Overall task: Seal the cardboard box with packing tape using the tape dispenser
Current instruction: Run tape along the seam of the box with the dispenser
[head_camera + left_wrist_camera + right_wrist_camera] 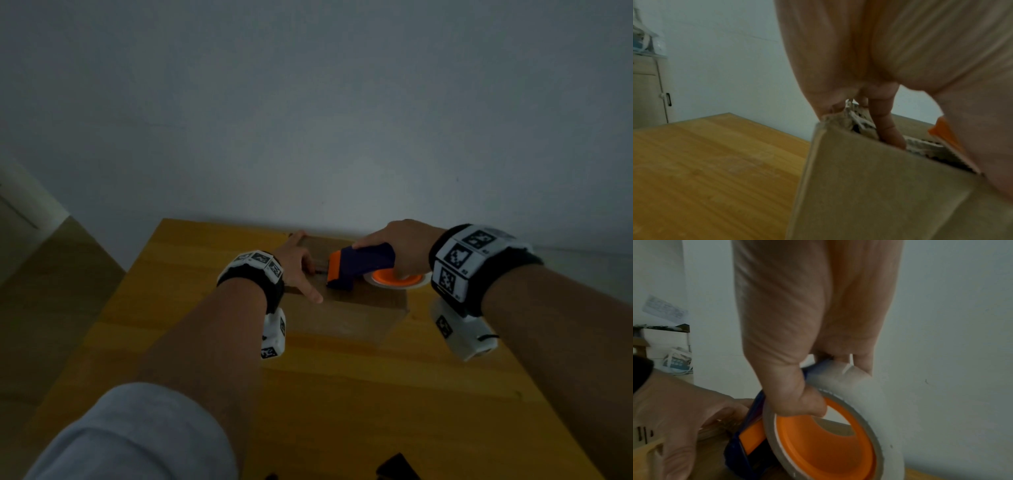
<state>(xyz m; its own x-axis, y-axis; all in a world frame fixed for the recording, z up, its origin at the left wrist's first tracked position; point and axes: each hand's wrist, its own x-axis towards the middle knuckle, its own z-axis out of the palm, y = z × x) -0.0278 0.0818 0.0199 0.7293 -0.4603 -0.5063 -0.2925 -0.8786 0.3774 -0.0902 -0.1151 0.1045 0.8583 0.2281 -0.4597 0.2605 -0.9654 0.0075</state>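
Observation:
A brown cardboard box [346, 318] sits on the wooden table [191, 260] near the wall. My left hand [296, 265] lies on the box's top left, fingers straight and spread, pressing the flap; in the left wrist view a finger [888, 128] rests on the torn flap edge of the box [869, 186]. My right hand [399, 245] grips the dark blue and orange tape dispenser [359, 265], held on the box top just right of the left hand. In the right wrist view my right hand [807, 369] curls round the dispenser's [750, 446] white tape roll [859, 402] with its orange hub.
The wall [342, 120] rises directly behind the table's far edge. A pale cabinet [649, 91] stands to the left beyond the table. Something dark [397, 467] lies at the table's near edge. Bare tabletop [705, 162] stretches left of the box.

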